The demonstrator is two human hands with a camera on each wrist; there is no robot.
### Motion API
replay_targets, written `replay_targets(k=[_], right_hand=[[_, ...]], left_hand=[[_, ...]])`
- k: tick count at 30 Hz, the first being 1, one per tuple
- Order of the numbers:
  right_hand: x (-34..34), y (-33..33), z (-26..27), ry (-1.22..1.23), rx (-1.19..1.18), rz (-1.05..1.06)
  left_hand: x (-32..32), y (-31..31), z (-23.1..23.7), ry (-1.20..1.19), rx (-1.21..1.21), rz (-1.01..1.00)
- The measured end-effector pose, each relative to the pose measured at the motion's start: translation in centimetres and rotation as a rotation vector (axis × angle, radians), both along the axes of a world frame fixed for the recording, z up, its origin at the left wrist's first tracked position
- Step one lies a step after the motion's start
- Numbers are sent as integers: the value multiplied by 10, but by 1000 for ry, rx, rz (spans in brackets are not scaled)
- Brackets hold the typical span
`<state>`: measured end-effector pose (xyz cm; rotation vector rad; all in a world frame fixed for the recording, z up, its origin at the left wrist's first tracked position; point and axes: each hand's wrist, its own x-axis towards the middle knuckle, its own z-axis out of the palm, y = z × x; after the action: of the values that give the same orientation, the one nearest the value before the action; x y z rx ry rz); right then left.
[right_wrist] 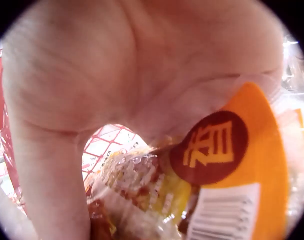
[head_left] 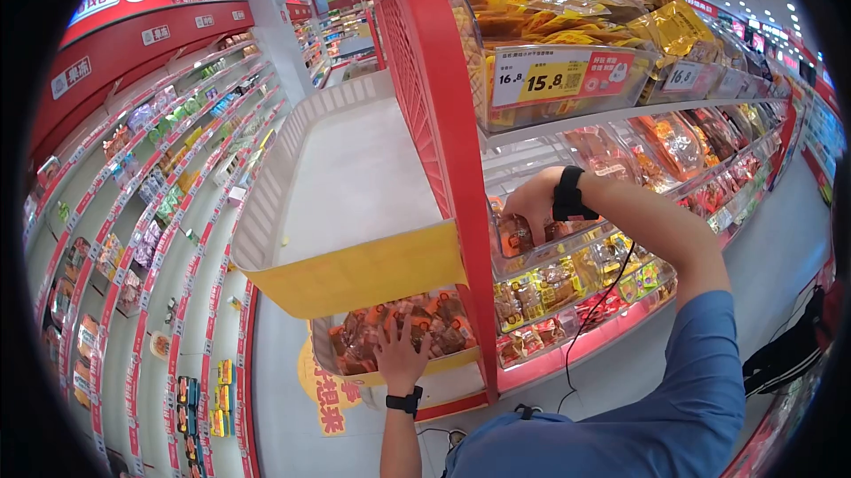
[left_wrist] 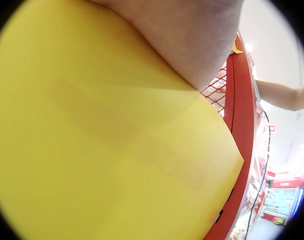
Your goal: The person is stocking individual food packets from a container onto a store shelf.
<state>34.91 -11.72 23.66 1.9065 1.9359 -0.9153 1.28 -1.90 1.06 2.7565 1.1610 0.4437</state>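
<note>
My left hand (head_left: pixel 402 356) rests with spread fingers on brown and orange snack packets (head_left: pixel 356 341) in the lower yellow-fronted basket. The left wrist view shows only the heel of that hand (left_wrist: pixel 187 35) at the yellow panel (left_wrist: pixel 102 150); its fingers are hidden. My right hand (head_left: pixel 532 200) reaches down into a clear shelf bin. It grips a snack packet (right_wrist: pixel 264 165) with an orange label, a dark round mark and a barcode, thumb on one side. Other glossy packets (right_wrist: pixel 142 185) lie close behind it; the right fingertips are hidden.
A red mesh end panel (head_left: pixel 461 168) stands between my hands. Above the left hand is a white-lined upper basket (head_left: pixel 355 168). Bagged snacks (head_left: pixel 567 17) with a price card (head_left: pixel 558 76) sit above the right arm. A dark cable (head_left: pixel 592 309) hangs from the right wrist.
</note>
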Motion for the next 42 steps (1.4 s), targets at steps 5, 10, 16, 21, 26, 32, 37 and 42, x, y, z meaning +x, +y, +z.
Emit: replay_targets(k=[5, 10, 16, 21, 26, 32, 37, 42], right_hand=[[6, 6, 10, -144, 31, 67], [11, -5, 42, -52, 371, -167], [18, 10, 13, 102, 262, -198], [23, 15, -1, -9, 228, -86], [7, 6, 19, -57, 190, -55], [-9, -30, 55, -246, 505, -6], [-33, -68, 59, -355, 786, -13], [-35, -99, 63, -379, 960, -29]], left_hand=[[0, 2, -3, -20, -4, 0], [0, 0, 0, -11, -42, 8], [1, 1, -2, -24, 3, 11], [0, 0, -3, -35, 17, 0], [0, 2, -3, -9, 26, -4], [1, -1, 3, 12, -1, 21], [2, 0, 0, -1, -5, 34], [2, -1, 1, -9, -1, 39]])
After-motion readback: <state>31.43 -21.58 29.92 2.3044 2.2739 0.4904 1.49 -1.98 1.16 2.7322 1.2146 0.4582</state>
